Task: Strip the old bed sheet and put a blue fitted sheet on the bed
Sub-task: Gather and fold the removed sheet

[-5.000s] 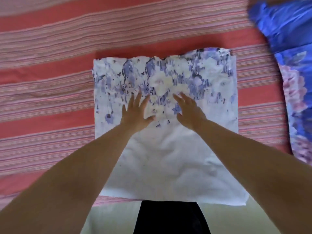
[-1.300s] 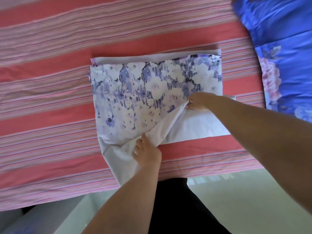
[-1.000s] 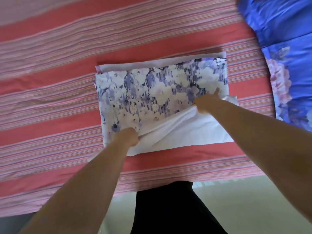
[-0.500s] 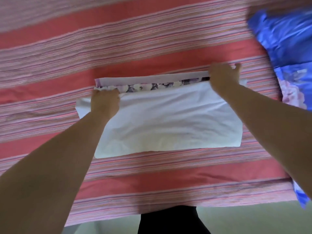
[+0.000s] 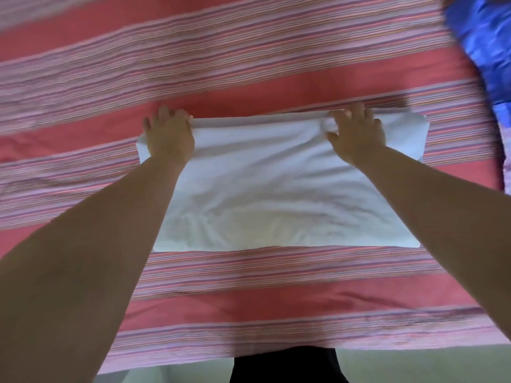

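Note:
A folded cloth, white side up, lies flat on the bed, which is covered by a red and pink striped sheet. My left hand rests on the cloth's far left corner, fingers curled over the far edge. My right hand presses near the far right corner, fingers spread on bunched fabric. A blue floral fabric lies at the bed's far right, partly out of frame. The cloth's floral print is hidden underneath.
The bed's near edge runs along the bottom, with pale floor beyond it. My dark clothing shows at the bottom centre, close against that edge.
The near half of the cloth was folded away from me over the floral print; both hands carried the edge to the far side and now press it down.

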